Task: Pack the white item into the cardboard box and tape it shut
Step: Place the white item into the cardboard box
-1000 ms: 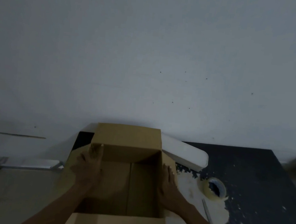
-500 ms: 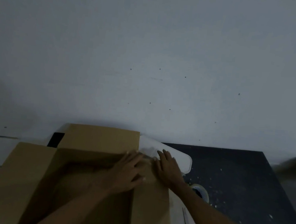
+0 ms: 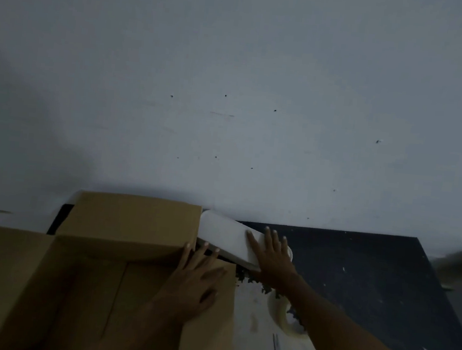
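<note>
Head view. An open cardboard box (image 3: 92, 288) occupies the lower left, its four flaps spread outward and its interior in shadow; the far flap stands up toward the pale wall (image 3: 233, 89). The left hand (image 3: 194, 282) lies flat, fingers extended and slightly spread, on the box's right flap, with its fingertips at the flap's far edge, just beside the white item; it grips nothing. The white item (image 3: 225, 235), a long pale block with a rounded far end, lies outside the box, just beyond its right far corner, on the dark surface (image 3: 369, 289) at the foot of the wall. The right hand (image 3: 271, 253) rests palm down on the near end of the white item, fingers open and splayed across its top; whether any finger curls under the edge cannot be told. A roll of tape (image 3: 288, 320) lies on a whitish patch of the surface, partly hidden by the right forearm. Lighting is dim throughout.
</note>
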`<state>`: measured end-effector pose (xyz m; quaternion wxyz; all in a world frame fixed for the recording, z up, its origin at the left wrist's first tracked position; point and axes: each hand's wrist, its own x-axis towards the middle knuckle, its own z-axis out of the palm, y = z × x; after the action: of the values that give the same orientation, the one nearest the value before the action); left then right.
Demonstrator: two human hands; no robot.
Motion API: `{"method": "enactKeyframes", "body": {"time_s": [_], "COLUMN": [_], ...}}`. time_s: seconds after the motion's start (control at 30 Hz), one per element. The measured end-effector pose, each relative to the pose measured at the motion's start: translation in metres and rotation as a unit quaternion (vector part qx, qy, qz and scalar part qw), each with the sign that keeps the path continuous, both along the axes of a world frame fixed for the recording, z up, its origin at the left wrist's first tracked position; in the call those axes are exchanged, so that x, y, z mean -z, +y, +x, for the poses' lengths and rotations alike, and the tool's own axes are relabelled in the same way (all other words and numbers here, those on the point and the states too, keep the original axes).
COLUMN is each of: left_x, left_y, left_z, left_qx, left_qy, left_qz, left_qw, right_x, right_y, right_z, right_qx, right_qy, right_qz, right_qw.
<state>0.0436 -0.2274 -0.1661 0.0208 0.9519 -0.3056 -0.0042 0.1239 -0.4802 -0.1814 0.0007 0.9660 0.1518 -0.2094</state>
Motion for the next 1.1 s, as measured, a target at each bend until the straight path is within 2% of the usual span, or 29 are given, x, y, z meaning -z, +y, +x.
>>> {"method": "enactKeyframes", "body": {"time_s": [0.27,0.4,0.53,0.6,0.67,0.8,0.87,0.97,1.0,1.07,1.1], "left_x": [-0.007,-0.014,-0.028,-0.031,-0.04,-0.069,-0.083,-0.1,-0.105,-0.117,-0.125], "left_y": [-0.001,0.0,0.004,0.004,0.006,0.021,0.04,0.079,0.094,0.13,0.144], "left_z": [-0.003,-0.005,-0.005,0.001,0.003,0.006,0.006,0.004,0.005,0.003,0.002], "left_qx": [-0.022,-0.012,-0.003,0.002,0.003,0.021,0.013,-0.054,-0.118,-0.26,-0.297], "left_qy": [0.027,0.057,0.092,0.105,0.153,0.225,0.201,0.096,0.059,-0.009,-0.047], "left_qz": [0.023,0.046,0.079,0.053,0.029,-0.043,-0.078,-0.174,-0.211,-0.284,-0.31], "left_qw": [0.999,0.997,0.993,0.993,0.988,0.973,0.976,0.979,0.968,0.923,0.902], "right_x": [-0.01,-0.032,-0.066,-0.082,-0.103,-0.145,-0.161,-0.177,-0.18,-0.181,-0.179], "right_y": [-0.01,-0.022,-0.04,-0.049,-0.053,-0.046,-0.034,-0.003,0.009,0.044,0.059], "right_z": [-0.011,-0.022,-0.041,-0.05,-0.061,-0.074,-0.077,-0.08,-0.082,-0.088,-0.091], "right_qx": [-0.019,-0.031,0.005,0.04,0.066,0.06,0.039,-0.004,-0.02,-0.051,-0.059], "right_qy": [-0.068,-0.117,-0.148,-0.164,-0.195,-0.247,-0.264,-0.282,-0.287,-0.293,-0.291], "right_qz": [0.008,0.003,0.0,0.025,0.047,0.075,0.086,0.1,0.104,0.117,0.122], "right_qw": [0.997,0.993,0.989,0.985,0.977,0.964,0.96,0.954,0.952,0.947,0.947]}}
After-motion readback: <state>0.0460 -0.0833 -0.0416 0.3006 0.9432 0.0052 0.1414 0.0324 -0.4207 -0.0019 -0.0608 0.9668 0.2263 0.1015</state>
